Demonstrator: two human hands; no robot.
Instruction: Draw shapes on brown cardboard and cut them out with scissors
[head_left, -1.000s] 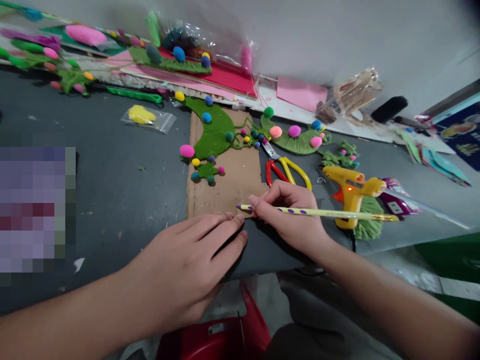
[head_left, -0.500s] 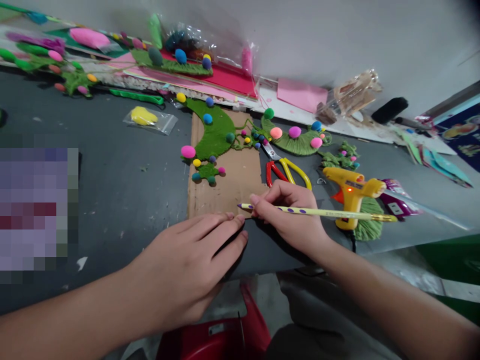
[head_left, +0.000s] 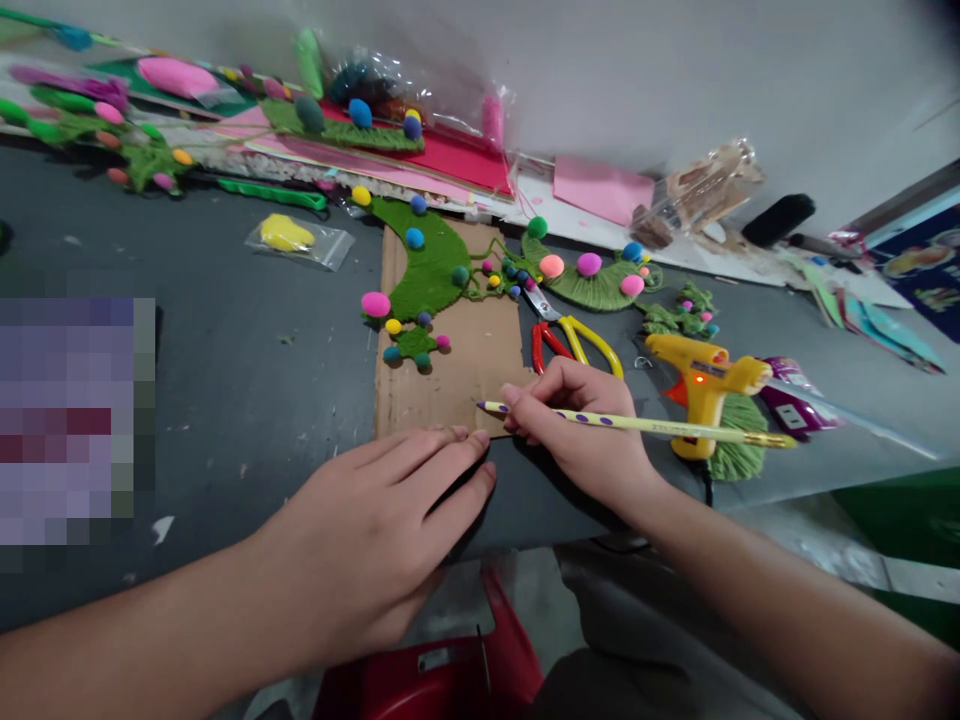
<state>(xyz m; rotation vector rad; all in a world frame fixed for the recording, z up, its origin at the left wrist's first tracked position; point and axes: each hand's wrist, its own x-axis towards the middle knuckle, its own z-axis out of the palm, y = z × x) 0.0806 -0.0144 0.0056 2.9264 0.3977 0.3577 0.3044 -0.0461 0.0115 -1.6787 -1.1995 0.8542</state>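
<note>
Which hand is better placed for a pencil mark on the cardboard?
Probably the right hand: it grips the pencil, whose tip is at the cardboard. The left hand shows no tool, its fingertips by the near edge.

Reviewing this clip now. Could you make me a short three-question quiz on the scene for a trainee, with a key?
1. The right hand holds: A) a brush, B) a pencil, C) a ruler.
2. True or false: the small light on the yellow glue gun is glowing.
3. Fill in: the left hand lies at the near edge of the brown ____.

Key: 1. B; 2. True; 3. cardboard.
</note>
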